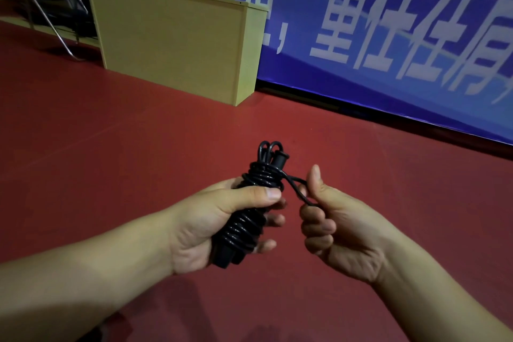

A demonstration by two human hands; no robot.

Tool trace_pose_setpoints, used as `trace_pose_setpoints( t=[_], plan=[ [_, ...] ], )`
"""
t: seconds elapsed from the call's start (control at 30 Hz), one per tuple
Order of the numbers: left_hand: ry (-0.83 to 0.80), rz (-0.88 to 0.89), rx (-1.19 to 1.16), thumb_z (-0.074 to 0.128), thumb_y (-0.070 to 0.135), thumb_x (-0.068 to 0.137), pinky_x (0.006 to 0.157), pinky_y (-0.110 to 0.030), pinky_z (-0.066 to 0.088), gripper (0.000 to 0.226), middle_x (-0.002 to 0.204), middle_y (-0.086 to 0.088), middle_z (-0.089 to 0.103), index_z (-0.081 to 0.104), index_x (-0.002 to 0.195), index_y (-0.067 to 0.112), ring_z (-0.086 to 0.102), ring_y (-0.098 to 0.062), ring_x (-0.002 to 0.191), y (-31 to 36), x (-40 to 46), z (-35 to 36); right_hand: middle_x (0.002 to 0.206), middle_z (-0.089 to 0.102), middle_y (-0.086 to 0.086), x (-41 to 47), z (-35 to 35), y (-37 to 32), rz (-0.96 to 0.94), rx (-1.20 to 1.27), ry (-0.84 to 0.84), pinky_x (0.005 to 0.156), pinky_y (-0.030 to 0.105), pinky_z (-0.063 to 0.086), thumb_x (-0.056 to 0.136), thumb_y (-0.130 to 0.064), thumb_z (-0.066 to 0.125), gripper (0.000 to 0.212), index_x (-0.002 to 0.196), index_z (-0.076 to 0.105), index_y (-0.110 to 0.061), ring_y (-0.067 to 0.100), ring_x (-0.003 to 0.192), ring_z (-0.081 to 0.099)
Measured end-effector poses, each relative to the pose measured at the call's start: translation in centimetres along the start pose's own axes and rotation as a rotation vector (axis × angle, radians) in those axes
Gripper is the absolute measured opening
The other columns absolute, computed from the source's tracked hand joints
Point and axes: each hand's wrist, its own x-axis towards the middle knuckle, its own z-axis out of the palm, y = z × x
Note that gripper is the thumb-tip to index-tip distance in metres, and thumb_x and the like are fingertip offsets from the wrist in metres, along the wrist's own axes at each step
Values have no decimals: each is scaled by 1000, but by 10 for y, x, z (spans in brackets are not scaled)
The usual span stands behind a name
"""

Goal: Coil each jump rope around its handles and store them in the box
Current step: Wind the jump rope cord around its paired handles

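A black jump rope [259, 176] is wound in many tight turns around its two black handles, which lie side by side. My left hand [219, 219] grips this bundle around its middle, thumb across the top. The handle ends stick out above the hand and below the palm. A short loop of the rope runs from the upper coils to the right. My right hand [336, 219] pinches that loop between thumb and curled fingers, close beside the bundle. No storage box for the ropes can be told apart for certain.
The floor [138, 147] is dark red. A pale wooden cabinet [177, 44] stands at the back left against a blue banner [388, 36] with large white characters. Metal chair legs [52, 22] show at the far left.
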Motion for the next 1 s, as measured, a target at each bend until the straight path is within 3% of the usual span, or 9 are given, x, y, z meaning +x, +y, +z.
trace_pose_setpoints(
  t=[0.1, 0.17, 0.33, 0.4, 0.57, 0.67, 0.83, 1.0],
  plan=[
    [49, 3, -7, 79, 18, 64, 86, -52, 56, 25, 85, -5, 64, 75, 89, 20, 65, -18, 82, 2, 0, -4, 58, 46, -2, 0, -3, -1, 59, 44, 11, 36, 15, 40, 76, -44, 65, 27, 71, 65, -18, 3, 40, 40],
    [66, 4, 50, 82, 20, 63, 91, -50, 52, 24, 79, -4, 61, 75, 86, 20, 61, -15, 73, 2, 1, -8, 64, 51, 1, 0, -4, -4, 89, 87, 12, 42, 17, 47, 76, -37, 66, 24, 72, 69, -14, 5, 47, 47],
    [14, 17, 93, 82, 24, 68, 61, -29, 48, 26, 77, -7, 60, 71, 90, 14, 57, -16, 62, -1, 3, -12, 69, 57, 6, -1, -4, -10, 51, 133, 62, 49, 22, 53, 74, -26, 67, 18, 69, 69, -9, 11, 54, 54],
    [20, 17, 80, 77, 25, 71, 59, -28, 50, 34, 82, -8, 63, 70, 101, 12, 60, -17, 67, 0, 3, -12, 68, 57, 6, -1, -4, -10, -2, 128, 85, 50, 22, 53, 73, -25, 67, 15, 71, 67, -9, 11, 54, 53],
    [-81, -68, 25, 70, 30, 76, 71, -29, 55, 34, 97, -14, 66, 71, 103, 9, 64, -19, 78, 4, 1, -14, 71, 62, 7, 0, -3, -6, -142, 114, 81, 54, 23, 55, 69, -19, 67, 29, 96, 66, -9, 13, 58, 59],
    [-95, -87, -7, 72, 29, 72, 82, -36, 51, 34, 97, -15, 67, 73, 102, 11, 65, -23, 84, 4, 0, -17, 81, 70, 8, -1, -2, -4, -187, 134, 43, 60, 25, 58, 72, -13, 67, 35, 107, 65, -10, 14, 66, 67],
    [-84, -79, 21, 72, 31, 68, 85, -38, 52, 35, 95, -16, 69, 77, 98, 13, 65, -26, 88, 3, 0, -18, 89, 73, 8, -1, 0, 3, -213, 142, -10, 64, 26, 59, 74, -8, 64, 31, 105, 63, -9, 13, 72, 71],
    [-59, -55, 98, 69, 38, 73, 93, -40, 40, 42, 102, -10, 65, 75, 107, 14, 57, -24, 94, -1, 3, -23, 96, 73, 15, 3, 6, 9, -355, 70, 92, 82, 32, 58, 67, -6, 72, 40, 105, 62, -7, 21, 80, 69]
  ],
)
